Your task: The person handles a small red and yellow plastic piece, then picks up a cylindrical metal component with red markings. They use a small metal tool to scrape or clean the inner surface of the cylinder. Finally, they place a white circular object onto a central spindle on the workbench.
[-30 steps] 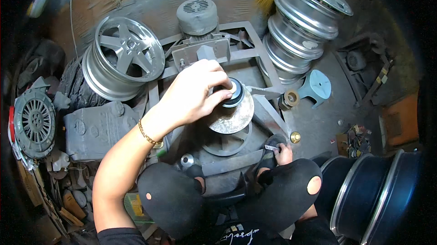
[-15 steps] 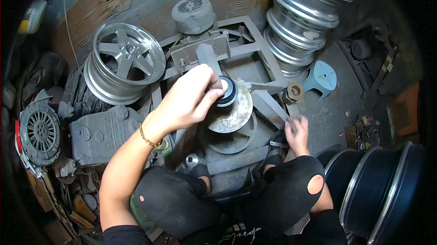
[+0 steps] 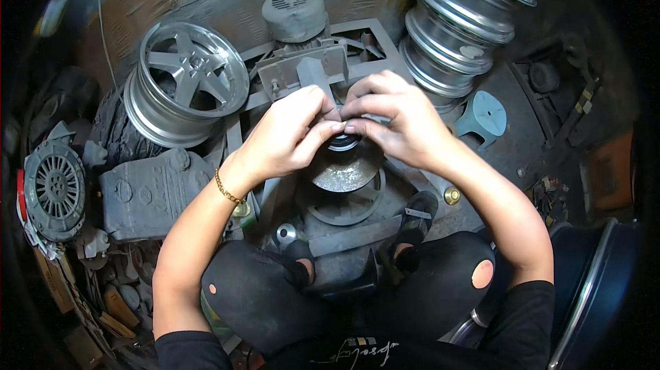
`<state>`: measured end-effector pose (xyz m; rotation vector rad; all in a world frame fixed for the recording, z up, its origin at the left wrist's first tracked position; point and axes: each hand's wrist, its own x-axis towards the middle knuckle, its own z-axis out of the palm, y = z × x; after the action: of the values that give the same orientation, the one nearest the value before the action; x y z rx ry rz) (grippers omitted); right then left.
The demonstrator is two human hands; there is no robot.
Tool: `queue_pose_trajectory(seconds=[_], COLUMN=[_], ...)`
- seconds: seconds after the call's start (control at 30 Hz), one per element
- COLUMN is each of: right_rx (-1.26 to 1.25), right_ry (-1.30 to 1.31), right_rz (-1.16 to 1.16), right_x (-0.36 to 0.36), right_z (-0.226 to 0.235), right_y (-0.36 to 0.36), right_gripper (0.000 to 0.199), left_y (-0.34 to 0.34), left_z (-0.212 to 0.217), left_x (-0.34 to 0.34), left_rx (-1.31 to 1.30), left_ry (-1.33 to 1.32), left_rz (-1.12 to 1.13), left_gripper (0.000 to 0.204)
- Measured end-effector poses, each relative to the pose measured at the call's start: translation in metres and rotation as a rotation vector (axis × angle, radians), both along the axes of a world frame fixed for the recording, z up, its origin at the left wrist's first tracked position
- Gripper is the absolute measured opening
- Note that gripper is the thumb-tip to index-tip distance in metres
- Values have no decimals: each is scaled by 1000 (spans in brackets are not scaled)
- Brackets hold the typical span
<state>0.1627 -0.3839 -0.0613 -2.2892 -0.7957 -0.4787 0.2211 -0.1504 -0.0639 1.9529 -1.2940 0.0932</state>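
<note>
My left hand [image 3: 278, 136], with a gold chain bracelet [image 3: 228, 188] at its wrist, meets my right hand [image 3: 402, 122] over the middle of the machine. Thumbs and fingertips are pinched together, almost touching; whatever small piece lies between them is too hidden to name. Just beneath the fingertips, a dark-rimmed round hub [image 3: 344, 143] sits on a worn metal disc [image 3: 346, 174]. Below that disc shows a spoked pulley wheel [image 3: 344, 217]. A small round brass-coloured piece [image 3: 452, 195] rests beside my right shoe [image 3: 419, 208].
Behind the hub stands a grey motor [image 3: 295, 16] on a steel frame [image 3: 375, 26]. A five-spoke wheel rim [image 3: 189, 74] lies at left, above a dusty grey casing [image 3: 155, 198]. Stacked rims [image 3: 454, 37] and a light-blue stool [image 3: 483, 117] are at right.
My right hand has risen from beside my right shoe to join the left over the hub. The brass-coloured piece now shows where it was. My left hand stays pinched near the hub.
</note>
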Motion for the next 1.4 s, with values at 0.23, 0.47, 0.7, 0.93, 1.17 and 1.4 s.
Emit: queue_pose_trajectory(seconds=[0.23,0.47,0.7,0.93,1.17,1.4], right_rx=[-69,46,80,-76,-86,77], right_ry=[-24,4,-284,-45,-77,-165], right_rz=[108,151,128,1,-89,-73], right_x=[15,19,21,-4,-8,-8], right_z=[7,-3,33,15,5,-17], right_y=[0,1,30,13,25,30], right_gripper=[19,18,16,21,20,18], left_y=[-1,0,-8,24,19,11], left_z=[-9,-10,4,5,-5,-15], left_x=[0,4,28,14,5,12], left_rx=[-65,-85,-344,-370,-129,-188], left_ry=[-110,5,30,66,66,181], left_rz=[5,1,159,266,32,-42], left_gripper=[18,17,11,16,16,10])
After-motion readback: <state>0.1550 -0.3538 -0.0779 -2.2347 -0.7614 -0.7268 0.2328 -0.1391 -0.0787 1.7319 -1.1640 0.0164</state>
